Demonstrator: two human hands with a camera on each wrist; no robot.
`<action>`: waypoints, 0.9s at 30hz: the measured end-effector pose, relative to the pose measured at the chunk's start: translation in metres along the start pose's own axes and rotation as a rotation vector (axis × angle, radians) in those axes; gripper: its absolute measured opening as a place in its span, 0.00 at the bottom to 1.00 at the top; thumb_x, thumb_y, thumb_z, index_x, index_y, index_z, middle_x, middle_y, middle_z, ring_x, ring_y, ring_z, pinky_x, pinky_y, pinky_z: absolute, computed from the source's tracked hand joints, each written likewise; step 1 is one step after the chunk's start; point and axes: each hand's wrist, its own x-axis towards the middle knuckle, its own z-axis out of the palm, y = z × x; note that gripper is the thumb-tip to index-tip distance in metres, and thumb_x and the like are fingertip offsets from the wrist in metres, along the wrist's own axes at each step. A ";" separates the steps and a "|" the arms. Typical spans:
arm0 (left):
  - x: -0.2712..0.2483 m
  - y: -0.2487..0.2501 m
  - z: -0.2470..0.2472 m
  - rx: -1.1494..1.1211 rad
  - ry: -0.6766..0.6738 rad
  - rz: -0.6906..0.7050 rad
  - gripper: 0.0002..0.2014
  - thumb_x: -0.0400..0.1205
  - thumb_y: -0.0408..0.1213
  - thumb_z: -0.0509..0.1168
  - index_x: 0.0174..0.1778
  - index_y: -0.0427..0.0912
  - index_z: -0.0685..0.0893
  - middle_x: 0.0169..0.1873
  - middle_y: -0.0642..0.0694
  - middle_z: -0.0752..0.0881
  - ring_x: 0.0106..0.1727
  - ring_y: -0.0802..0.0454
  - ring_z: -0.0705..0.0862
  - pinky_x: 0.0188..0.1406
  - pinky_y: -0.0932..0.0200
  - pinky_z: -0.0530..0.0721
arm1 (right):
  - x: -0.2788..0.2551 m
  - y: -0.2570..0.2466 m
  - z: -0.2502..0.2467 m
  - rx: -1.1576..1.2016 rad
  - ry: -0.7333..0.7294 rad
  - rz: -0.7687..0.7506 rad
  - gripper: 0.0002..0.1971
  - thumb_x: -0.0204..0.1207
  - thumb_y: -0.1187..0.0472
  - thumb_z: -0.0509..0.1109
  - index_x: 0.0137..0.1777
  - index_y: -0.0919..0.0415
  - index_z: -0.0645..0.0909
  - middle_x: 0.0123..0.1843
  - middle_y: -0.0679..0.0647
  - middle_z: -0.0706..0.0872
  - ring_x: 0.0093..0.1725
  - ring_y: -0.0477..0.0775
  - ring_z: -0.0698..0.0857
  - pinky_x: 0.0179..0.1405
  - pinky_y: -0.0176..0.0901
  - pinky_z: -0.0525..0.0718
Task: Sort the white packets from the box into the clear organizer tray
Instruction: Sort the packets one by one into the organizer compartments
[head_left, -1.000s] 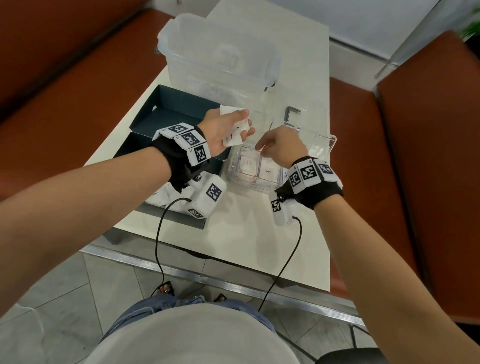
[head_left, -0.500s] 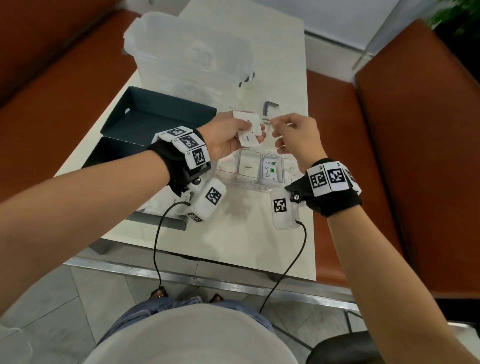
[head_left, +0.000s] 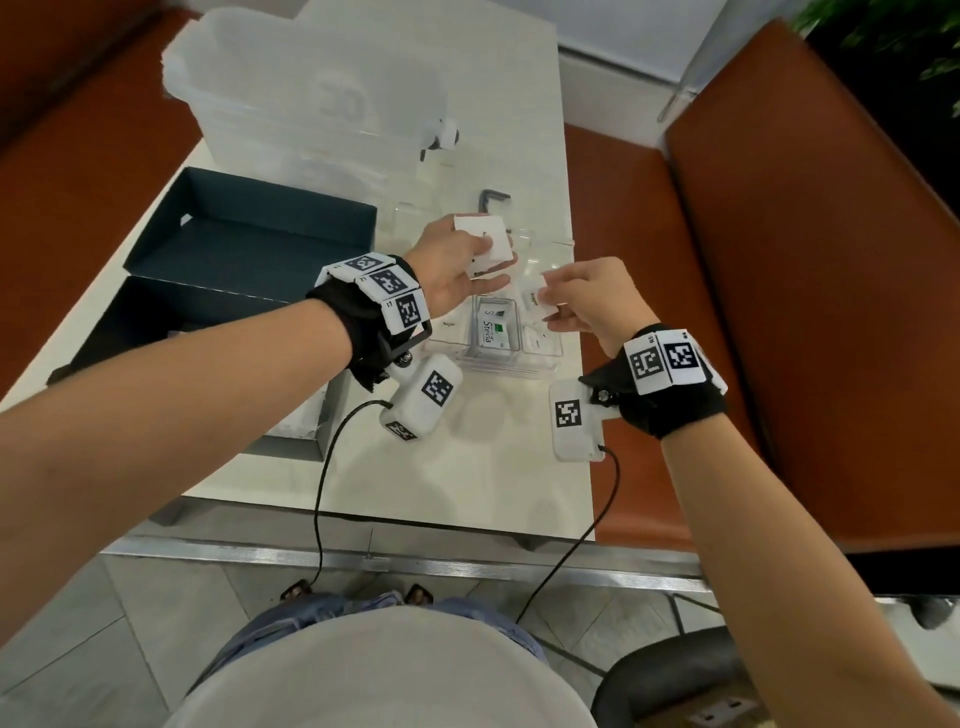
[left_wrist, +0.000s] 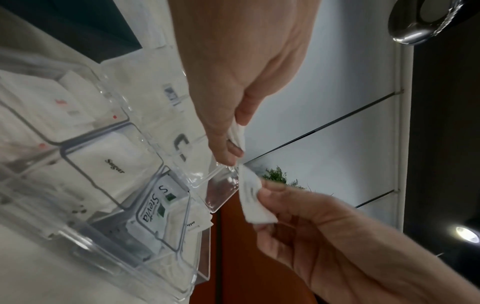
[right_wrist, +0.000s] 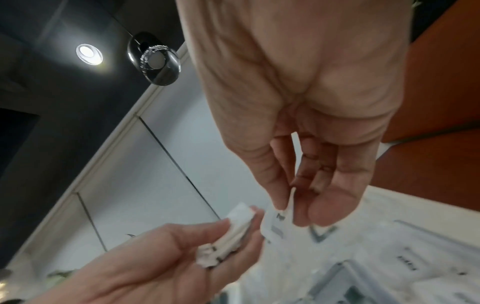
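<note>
Both hands hover above the clear organizer tray, which sits on the white table. Left hand, over the tray's far side, has its thumb and fingers clamped on a small stack of white packets. Right hand, over the tray's right end, pinches a single white packet between thumb and fingertips; it hangs just above the rightmost compartment, close to the stack but apart from it.

Inside the tray, one compartment holds a packet printed "Stevia", standing on edge against the wall. The next compartment holds a flat packet marked "Sugar". Beyond that, another compartment holds white packets with red marks. At the tray's right end a packet with dark print lies in the end cell.

Left of the tray stands the dark box, with some white packets showing at its near end. Next to it, further from the person, lies a second dark tray, seemingly the lid. Behind the tray, at the table's far end, sits a large translucent bin.
</note>
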 end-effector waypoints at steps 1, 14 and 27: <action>0.001 -0.001 0.000 -0.016 -0.002 -0.005 0.16 0.86 0.21 0.55 0.68 0.38 0.73 0.53 0.36 0.85 0.52 0.39 0.87 0.54 0.42 0.87 | 0.004 0.007 -0.005 -0.051 0.036 0.032 0.05 0.76 0.70 0.71 0.49 0.65 0.86 0.45 0.59 0.88 0.37 0.53 0.89 0.32 0.37 0.88; 0.000 -0.008 0.004 -0.029 -0.021 -0.019 0.16 0.85 0.20 0.56 0.67 0.37 0.73 0.47 0.35 0.86 0.48 0.39 0.88 0.47 0.43 0.88 | 0.026 0.046 0.020 -0.554 0.169 0.043 0.08 0.79 0.66 0.67 0.55 0.67 0.84 0.57 0.63 0.84 0.50 0.63 0.87 0.52 0.53 0.88; -0.004 -0.003 -0.012 -0.056 -0.031 -0.026 0.13 0.86 0.20 0.56 0.62 0.38 0.76 0.48 0.35 0.85 0.49 0.40 0.88 0.46 0.44 0.90 | 0.027 0.051 0.030 -0.956 0.057 -0.127 0.09 0.80 0.68 0.65 0.55 0.65 0.84 0.55 0.62 0.83 0.46 0.64 0.85 0.45 0.50 0.85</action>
